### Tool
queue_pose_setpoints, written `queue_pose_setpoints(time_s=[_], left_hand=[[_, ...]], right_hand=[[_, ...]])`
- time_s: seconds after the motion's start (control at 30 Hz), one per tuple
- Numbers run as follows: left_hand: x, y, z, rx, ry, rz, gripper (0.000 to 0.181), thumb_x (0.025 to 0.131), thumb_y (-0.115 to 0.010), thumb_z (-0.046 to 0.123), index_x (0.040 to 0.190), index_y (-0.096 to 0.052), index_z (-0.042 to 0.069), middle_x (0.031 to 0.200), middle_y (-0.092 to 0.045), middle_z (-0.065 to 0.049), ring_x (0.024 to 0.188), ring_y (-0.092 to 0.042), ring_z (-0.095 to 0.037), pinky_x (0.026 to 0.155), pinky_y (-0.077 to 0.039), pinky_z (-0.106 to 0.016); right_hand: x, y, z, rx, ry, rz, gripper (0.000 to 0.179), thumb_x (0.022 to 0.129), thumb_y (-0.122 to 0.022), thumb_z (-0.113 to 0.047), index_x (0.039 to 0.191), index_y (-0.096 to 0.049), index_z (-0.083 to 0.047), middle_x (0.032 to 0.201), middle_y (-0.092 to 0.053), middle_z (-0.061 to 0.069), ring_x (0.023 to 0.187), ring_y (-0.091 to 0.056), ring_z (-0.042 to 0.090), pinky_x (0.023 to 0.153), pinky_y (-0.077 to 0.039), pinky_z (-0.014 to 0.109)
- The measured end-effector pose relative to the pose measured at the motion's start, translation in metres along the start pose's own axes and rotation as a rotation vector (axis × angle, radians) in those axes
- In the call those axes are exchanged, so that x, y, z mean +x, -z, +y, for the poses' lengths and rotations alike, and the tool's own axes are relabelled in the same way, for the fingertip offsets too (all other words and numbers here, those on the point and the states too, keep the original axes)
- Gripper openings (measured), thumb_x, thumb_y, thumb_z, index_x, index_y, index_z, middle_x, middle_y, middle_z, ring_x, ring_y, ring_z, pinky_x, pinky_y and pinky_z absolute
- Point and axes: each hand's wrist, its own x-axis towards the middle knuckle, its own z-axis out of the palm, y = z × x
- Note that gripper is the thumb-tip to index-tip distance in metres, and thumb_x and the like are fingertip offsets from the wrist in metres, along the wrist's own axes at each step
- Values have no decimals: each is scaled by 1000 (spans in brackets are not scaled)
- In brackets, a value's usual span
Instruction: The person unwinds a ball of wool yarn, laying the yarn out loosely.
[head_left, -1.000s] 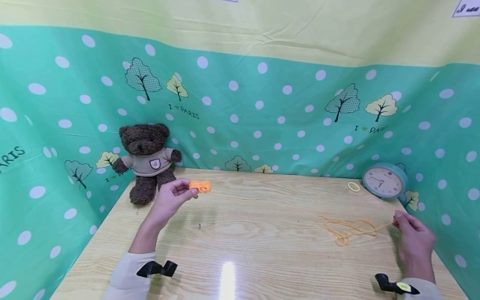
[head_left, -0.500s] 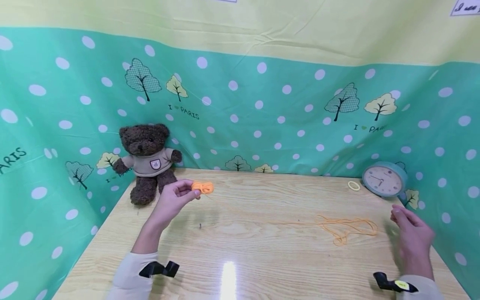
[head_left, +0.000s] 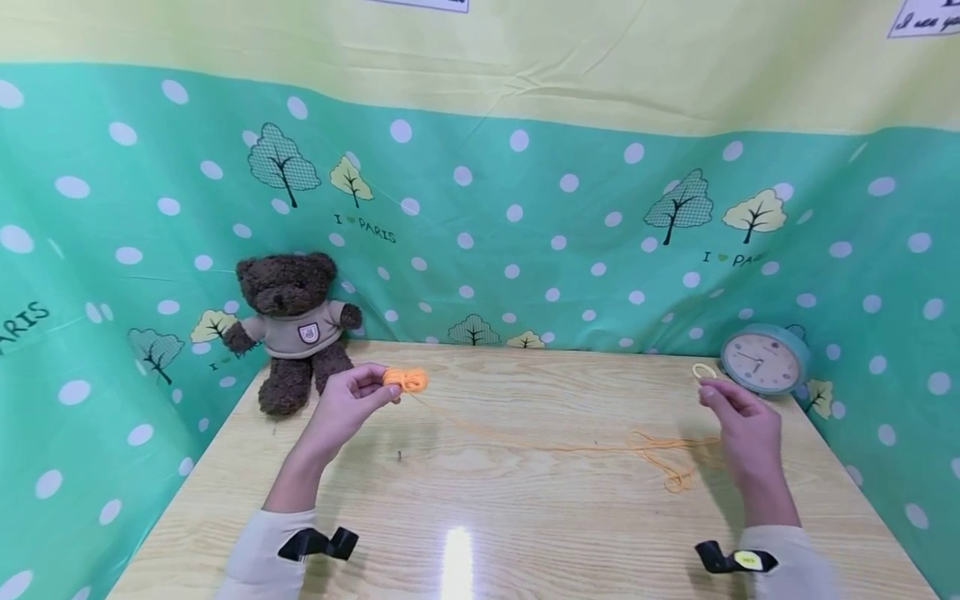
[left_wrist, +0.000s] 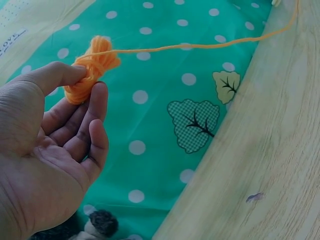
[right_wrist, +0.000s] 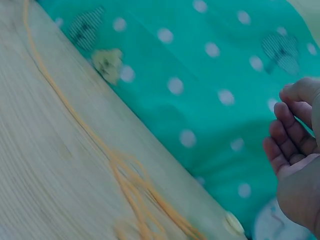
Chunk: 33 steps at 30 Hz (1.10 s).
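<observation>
A small bundle of orange yarn (head_left: 406, 380) is pinched between the thumb and fingers of my left hand (head_left: 337, 410), raised over the left side of the table. From the bundle, one strand runs right to loose loops of yarn (right_wrist: 80, 119) lying on the wood. My right hand (head_left: 750, 433) hovers above the right end of those loops and covers part of them in the head view. Its fingers are loosely bent, and the right wrist view shows nothing between them. Just beyond its fingertips in the head view lies a cream ring (right_wrist: 234, 223).
A dark brown teddy bear (head_left: 297, 332) in a grey shirt sits at the back left. The round teal alarm clock (head_left: 763, 360) stands at the back right. Behind the wooden table (head_left: 525, 517) hangs a green dotted curtain (head_left: 517, 242). A small dark mark (left_wrist: 254, 197) shows on the wood.
The right hand has let go of the yarn end it held at the far right and moved left over the loops. The left hand has shifted only slightly, keeping the bundle.
</observation>
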Motion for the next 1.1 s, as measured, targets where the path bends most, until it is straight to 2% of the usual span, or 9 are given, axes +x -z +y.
queue_pose_setpoints(time_s=[0.17, 0.3, 0.43, 0.57, 0.83, 0.97, 1.1], left_hand=[[0, 0, -2, 2, -7, -6, 34, 98, -73, 21, 119, -64, -5, 95, -74, 2, 89, -72, -10, 84, -59, -22], [0, 0, -2, -3, -8, -1, 34, 98, -73, 20, 119, -64, -5, 98, -74, -3, 90, -73, -12, 83, -60, -23], [1, -1, -2, -5, -6, 0, 35, 97, -74, 21, 119, -64, -5, 100, -73, -1, 89, -73, -11, 81, -60, -23], [1, -1, -1, -3, -7, -6, 34, 97, -73, 19, 119, -64, -6, 99, -73, 1, 88, -72, -9, 80, -60, -23], [-1, -1, -1, 0, -8, -1, 34, 97, -73, 18, 119, -64, -7, 101, -73, -4, 88, -72, -9, 80, -60, -23], [-1, -1, 0, 5, -6, 5, 34, 97, -73, 18, 119, -64, -8, 101, -72, -4, 88, -72, -9, 80, -61, -23], [0, -1, 0, 5, 3, 4, 34, 97, -74, 19, 118, -64, -6, 100, -72, -1, 89, -72, -9, 80, -61, -23]], right_hand=[[-4, -44, -3, 15, 88, -101, 25, 99, -72, -19, 118, -75, -4, 93, -75, -14, 92, -66, 0, 85, -52, 11], [-5, -76, -3, -19, 110, -177, 29, 99, -71, -23, 120, -73, -3, 98, -75, -15, 95, -66, 1, 86, -54, 13], [-8, -105, -4, -47, 115, -234, 34, 100, -71, -25, 122, -72, 0, 101, -74, -17, 98, -66, 3, 87, -55, 15], [-12, -133, -3, -11, 106, -279, 35, 99, -72, -24, 122, -71, 3, 100, -74, -18, 97, -66, 4, 86, -55, 17], [-22, -178, -4, 40, 120, -359, 32, 99, -73, -25, 119, -73, 0, 102, -74, -11, 96, -66, 8, 87, -57, 23], [-29, -195, -2, 51, 133, -415, 30, 97, -74, -23, 117, -73, -1, 109, -75, 2, 95, -66, 8, 86, -58, 25], [-38, -209, 2, 47, 131, -467, 26, 97, -74, -20, 116, -74, -1, 114, -73, 11, 93, -64, 8, 80, -56, 20]])
